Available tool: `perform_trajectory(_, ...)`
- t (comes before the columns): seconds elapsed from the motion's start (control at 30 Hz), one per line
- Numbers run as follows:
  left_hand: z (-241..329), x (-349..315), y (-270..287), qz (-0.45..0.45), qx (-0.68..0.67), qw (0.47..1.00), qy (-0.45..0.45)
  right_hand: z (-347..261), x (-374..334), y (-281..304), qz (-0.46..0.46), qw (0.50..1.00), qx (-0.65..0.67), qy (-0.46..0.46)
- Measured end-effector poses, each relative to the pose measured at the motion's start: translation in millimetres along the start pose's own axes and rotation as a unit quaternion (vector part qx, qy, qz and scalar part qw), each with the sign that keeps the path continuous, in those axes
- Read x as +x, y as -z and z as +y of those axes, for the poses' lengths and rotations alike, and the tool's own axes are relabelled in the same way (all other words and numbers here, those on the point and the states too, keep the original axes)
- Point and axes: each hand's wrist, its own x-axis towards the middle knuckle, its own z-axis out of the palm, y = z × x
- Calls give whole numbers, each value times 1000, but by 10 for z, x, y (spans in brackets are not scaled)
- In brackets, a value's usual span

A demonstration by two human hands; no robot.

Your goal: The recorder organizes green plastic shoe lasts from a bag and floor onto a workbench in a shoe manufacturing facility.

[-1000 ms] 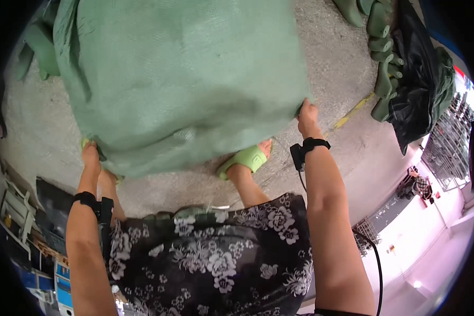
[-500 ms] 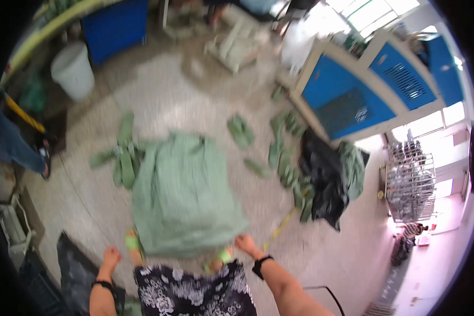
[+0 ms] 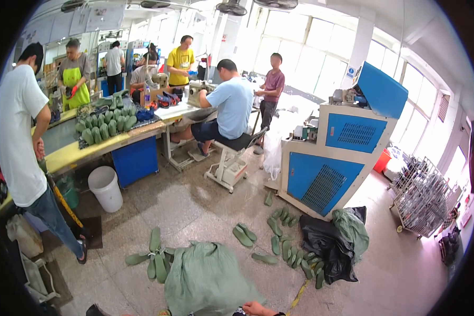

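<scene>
A bulging light-green woven sack (image 3: 208,279) lies on the floor in front of me. At the lower edge, my right hand (image 3: 256,308) is beside the sack's near right side, over a bit of dark patterned cloth; its fingers look curled, with nothing seen in them. My left hand is out of the picture. Green shoe lasts (image 3: 155,258) lie just left of the sack, partly against it. More green shoe lasts (image 3: 296,255) are scattered to its right, next to a black plastic bag (image 3: 329,250) and a crumpled green sack (image 3: 353,231).
A blue and beige machine (image 3: 321,174) stands beyond the bags. A white bucket (image 3: 105,189) is by the workbench (image 3: 73,156). At left a person (image 3: 23,131) stands; another in light blue (image 3: 234,108) sits at a sewing machine (image 3: 195,95). A wire trolley (image 3: 421,197) is at far right.
My view has tilted up, so the sack and lasts appear lower and the workbench and people show. My left hand has left the picture; the right is now at the lower edge.
</scene>
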Motion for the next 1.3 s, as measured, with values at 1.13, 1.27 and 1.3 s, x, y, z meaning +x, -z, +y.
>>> perform_trajectory(1.13,613,363,-455,-116,172,928,-310,976,-792,74,-24,983,-143,-113)
perform_trajectory(1.27,159,577,-1058,-156,460,819,-304,2979,-523,377,61,909,-405,77)
perform_trajectory(1.3,212,869,-1169,-132,478,791,-358,3138,-687,826,188,968,-168,19)
